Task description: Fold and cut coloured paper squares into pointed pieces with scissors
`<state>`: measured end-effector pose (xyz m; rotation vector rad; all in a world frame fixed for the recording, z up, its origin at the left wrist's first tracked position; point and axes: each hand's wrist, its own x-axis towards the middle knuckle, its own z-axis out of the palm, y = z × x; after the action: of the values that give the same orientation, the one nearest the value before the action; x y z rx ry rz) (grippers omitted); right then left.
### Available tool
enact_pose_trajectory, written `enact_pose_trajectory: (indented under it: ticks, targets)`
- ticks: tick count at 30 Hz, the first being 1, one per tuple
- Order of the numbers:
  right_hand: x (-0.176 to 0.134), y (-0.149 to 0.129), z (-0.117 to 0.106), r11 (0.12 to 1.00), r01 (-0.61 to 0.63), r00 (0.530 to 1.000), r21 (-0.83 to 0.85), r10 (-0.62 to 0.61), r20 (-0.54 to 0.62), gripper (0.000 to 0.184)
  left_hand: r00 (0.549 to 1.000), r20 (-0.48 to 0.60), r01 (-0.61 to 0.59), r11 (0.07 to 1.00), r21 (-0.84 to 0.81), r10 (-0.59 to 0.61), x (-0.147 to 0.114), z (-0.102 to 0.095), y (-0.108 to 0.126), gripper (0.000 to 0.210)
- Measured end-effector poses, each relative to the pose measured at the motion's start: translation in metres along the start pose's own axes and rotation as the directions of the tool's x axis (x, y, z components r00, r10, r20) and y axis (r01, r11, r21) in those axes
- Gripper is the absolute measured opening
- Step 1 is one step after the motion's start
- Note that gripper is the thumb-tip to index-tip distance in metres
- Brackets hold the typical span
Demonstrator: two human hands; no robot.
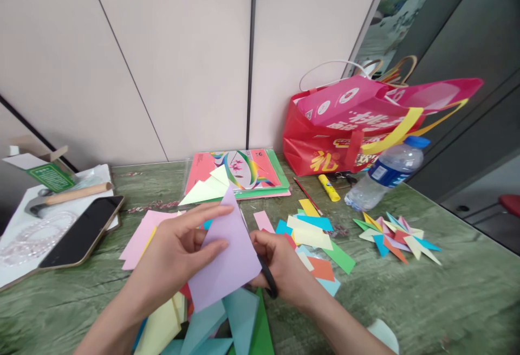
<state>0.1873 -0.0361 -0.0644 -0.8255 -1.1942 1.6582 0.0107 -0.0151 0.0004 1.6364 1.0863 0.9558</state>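
A sheet of light purple paper (pixel 227 265) is pinched between the thumb and fingers of my left hand (pixel 170 252), its pointed corner upward. My right hand (pixel 282 263) grips scissors (pixel 268 278) at the paper's right edge. Their black handle loop shows, while the blades are mostly hidden by the paper and my fingers. Below the purple sheet lie folded teal paper pieces (pixel 207 320) and pale yellow paper (pixel 160 328). Pink paper (pixel 142 236) lies beyond my left hand. Small coloured paper strips (pixel 312 236) are scattered to the right of my right hand.
Paper stars (pixel 396 236), a plastic bottle (pixel 384 173), a yellow glue stick (pixel 329 188) and a red gift bag (pixel 320 133) are on the right. A paper pack (pixel 239 168) lies at the back. On the left are a phone (pixel 81 233), a hammer (pixel 77 194) and a green box (pixel 52 176).
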Motion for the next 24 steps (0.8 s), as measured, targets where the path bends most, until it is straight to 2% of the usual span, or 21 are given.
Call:
enact_pose_trajectory:
  ticks: [7, 15, 20, 24]
  targets:
    - [-0.0008, 0.0000, 0.0003, 0.999, -0.037, 0.998, -0.017, 0.036, -0.050, 0.030, 1.000, 0.029, 0.009, 0.999, -0.032, -0.008, 0.0004, -0.0003, -0.0007, 0.039]
    - [0.0007, -0.0025, 0.0027, 0.995, -0.095, 0.992, 0.004, 0.095, -0.081, 0.026, 0.995, 0.057, 0.087, 0.996, -0.013, -0.086, -0.0018, -0.0004, -0.0010, 0.051]
    - [-0.0005, -0.0034, 0.0015, 1.000, 0.005, 1.000, 0.027, -0.005, 0.002, 0.033, 0.997, 0.048, 0.067, 0.998, 0.008, -0.067, -0.0014, -0.0014, -0.0012, 0.048]
    - [-0.0009, -0.0043, 0.0012, 0.999, 0.030, 0.999, 0.035, -0.031, 0.028, 0.032, 0.990, 0.108, 0.091, 0.995, -0.051, -0.086, -0.0012, 0.0003, 0.0003, 0.049]
